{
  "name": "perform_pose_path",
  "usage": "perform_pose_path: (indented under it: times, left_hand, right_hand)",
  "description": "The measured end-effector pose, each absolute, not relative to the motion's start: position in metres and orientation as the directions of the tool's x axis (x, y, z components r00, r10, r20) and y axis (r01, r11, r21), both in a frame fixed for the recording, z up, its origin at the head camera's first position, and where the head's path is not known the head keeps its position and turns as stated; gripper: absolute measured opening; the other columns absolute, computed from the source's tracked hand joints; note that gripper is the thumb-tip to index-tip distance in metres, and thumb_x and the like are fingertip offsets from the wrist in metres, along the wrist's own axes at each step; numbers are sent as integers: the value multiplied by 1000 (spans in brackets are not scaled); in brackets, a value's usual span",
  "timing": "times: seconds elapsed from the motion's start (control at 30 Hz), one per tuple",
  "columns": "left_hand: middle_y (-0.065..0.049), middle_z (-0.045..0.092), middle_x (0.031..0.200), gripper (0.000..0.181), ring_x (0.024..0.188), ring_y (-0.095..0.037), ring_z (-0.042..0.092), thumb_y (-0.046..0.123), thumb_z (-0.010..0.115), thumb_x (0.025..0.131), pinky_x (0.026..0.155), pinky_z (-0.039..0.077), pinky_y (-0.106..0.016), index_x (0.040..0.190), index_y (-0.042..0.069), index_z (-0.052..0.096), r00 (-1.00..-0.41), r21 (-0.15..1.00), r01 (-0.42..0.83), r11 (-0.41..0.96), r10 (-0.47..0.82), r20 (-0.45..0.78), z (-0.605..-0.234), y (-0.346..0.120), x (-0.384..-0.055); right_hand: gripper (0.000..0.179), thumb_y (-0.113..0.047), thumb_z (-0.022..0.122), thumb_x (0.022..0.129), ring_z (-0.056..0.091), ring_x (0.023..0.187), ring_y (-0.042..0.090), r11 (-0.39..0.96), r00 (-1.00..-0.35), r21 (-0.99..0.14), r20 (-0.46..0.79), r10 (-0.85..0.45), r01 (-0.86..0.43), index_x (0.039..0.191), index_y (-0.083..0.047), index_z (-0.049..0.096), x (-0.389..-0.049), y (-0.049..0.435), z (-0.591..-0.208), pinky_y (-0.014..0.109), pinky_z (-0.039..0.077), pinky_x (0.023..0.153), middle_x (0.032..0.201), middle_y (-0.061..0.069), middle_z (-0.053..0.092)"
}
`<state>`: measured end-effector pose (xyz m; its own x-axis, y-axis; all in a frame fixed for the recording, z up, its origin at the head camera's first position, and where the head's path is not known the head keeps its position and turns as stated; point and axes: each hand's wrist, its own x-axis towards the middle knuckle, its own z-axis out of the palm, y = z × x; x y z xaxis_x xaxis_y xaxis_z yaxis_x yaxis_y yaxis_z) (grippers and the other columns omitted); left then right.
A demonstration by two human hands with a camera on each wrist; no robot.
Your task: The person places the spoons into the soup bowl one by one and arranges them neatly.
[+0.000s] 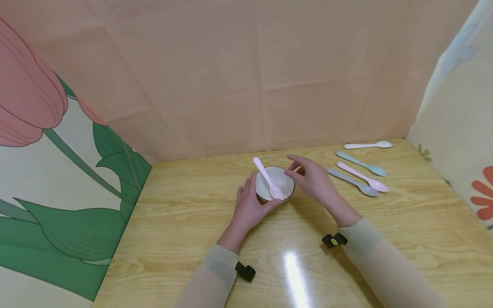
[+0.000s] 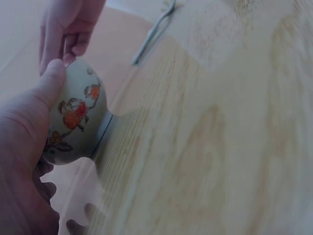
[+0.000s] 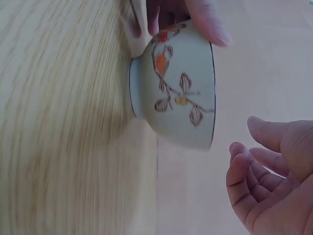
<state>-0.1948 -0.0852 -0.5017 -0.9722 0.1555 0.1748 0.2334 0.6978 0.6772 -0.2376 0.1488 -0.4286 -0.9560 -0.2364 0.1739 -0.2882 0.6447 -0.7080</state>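
Observation:
A small bowl [image 1: 284, 179] with a dark rim stands on the wooden table, its outside painted with red fruit and brown twigs in the wrist views. My left hand [image 1: 249, 206] grips it, thumb on the near side and fingers along the left. Inside lies a pale pink spoon [image 1: 265, 175], its handle leaning out over the far left rim. My right hand [image 1: 313, 179] hovers just off the bowl's right rim, fingers loosely bent with nothing between them. From the right wrist view, a gap separates this hand [image 3: 274, 176] from the bowl [image 3: 183, 93].
Several spoons lie at the back right of the table: a white one [image 1: 367, 145], a teal one [image 1: 362, 163], a pink one [image 1: 363, 176] and a grey one [image 1: 352, 182]. Behind the table rises a pinkish cloth-like backdrop [image 1: 215, 85]. A flower-printed panel [image 1: 57, 231] borders the left.

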Motion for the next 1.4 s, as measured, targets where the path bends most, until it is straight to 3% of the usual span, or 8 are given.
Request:
perform_pose_path:
  times: [0.2,0.87,1.4]
  left_hand:
    - [-12,46,168,119,155,-31,43,69,85,89,133,15,-62,175,15,22,-969,676,245,695,154,193,-504,-86,-195]
    - [-13,47,167,118,153,-32,45,67,86,88,133,16,-62,174,15,23,-965,678,258,688,149,216,-505,-85,-195]
    - [-14,45,169,117,156,-33,42,66,86,89,133,16,-62,174,15,24,-965,684,259,682,149,217,-505,-85,-195]
  right_hand:
    - [56,-26,74,109,72,105,35,672,-957,-682,195,-213,-289,157,-3,59,-232,167,-429,50,59,83,120,14,75]
    - [55,-36,72,110,72,106,35,732,-961,-627,221,-164,-269,153,-4,63,-233,219,-424,46,52,79,121,14,76]
    - [62,-37,71,110,65,117,40,752,-982,-633,126,-137,-186,160,-3,55,-250,262,-432,49,51,85,129,19,72]
